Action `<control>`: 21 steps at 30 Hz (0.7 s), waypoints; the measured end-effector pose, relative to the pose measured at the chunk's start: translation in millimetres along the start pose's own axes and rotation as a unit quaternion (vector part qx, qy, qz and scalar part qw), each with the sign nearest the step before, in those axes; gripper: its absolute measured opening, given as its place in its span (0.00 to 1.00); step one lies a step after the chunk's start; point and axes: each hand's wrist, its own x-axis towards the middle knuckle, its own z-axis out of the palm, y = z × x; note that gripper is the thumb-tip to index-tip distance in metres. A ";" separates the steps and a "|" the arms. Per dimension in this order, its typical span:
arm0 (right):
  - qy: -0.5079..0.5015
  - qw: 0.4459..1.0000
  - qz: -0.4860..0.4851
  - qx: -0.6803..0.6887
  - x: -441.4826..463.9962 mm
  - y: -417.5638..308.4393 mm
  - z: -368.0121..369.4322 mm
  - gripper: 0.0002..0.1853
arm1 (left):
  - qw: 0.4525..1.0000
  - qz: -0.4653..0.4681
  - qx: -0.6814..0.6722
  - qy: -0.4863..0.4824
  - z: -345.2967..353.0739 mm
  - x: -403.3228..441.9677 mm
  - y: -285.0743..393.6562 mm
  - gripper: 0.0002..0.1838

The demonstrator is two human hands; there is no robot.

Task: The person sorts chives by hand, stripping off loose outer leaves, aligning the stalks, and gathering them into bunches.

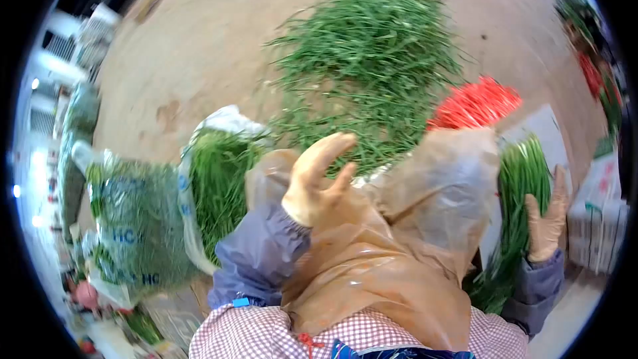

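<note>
My left hand [320,176], in a pale glove, is raised over the brown plastic sheet [372,272] covering my lap. Its fingers are apart and hold nothing. At the right, my gloved right hand [546,216] has its fingers spread beside a bundle of green stalks [522,193], which lies on a white board [541,133]. Whether it touches the bundle is hard to tell. Ahead on the floor lies a large loose pile of green stalks [372,40], with a heap of red ties [478,103] at its right.
On the left stand an open bag of greens [219,186] and a filled clear plastic bag [139,219] with blue letters. A white box [598,219] sits at the far right. More bags line the far left edge.
</note>
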 end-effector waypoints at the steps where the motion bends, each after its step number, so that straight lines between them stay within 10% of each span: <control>1: -0.001 0.998 -0.013 0.057 25.7 -16.1 9.5 0.38 | 0.987 -0.131 -0.075 0.061 -15.1 -21.6 -19.1 0.21; 8: -0.295 0.849 -0.237 0.368 128.1 -274.5 82.8 0.20 | 0.874 -0.365 -0.039 0.319 -116.7 -193.4 -126.8 0.19; 12: -0.446 0.699 -0.280 0.483 124.3 -428.6 202.2 0.20 | 0.879 -0.321 0.183 0.301 -177.2 -218.5 -186.6 0.26; 15: -0.641 0.596 -0.158 0.456 71.1 -519.7 266.9 0.25 | 0.856 -0.306 0.295 0.295 -212.6 -215.3 -240.6 0.27; 17: -0.586 0.552 -0.540 0.245 19.1 -540.7 351.7 0.26 | 0.880 -0.281 0.258 0.282 -221.0 -201.2 -248.4 0.28; 18: -0.606 0.492 -0.571 0.255 -10.2 -539.2 394.1 0.25 | 0.893 -0.270 0.236 0.271 -216.8 -196.0 -253.9 0.29; 21: -0.782 0.283 -0.267 0.486 -95.3 -497.4 495.1 0.21 | 0.944 -0.228 0.190 0.143 -182.2 -184.5 -279.6 0.34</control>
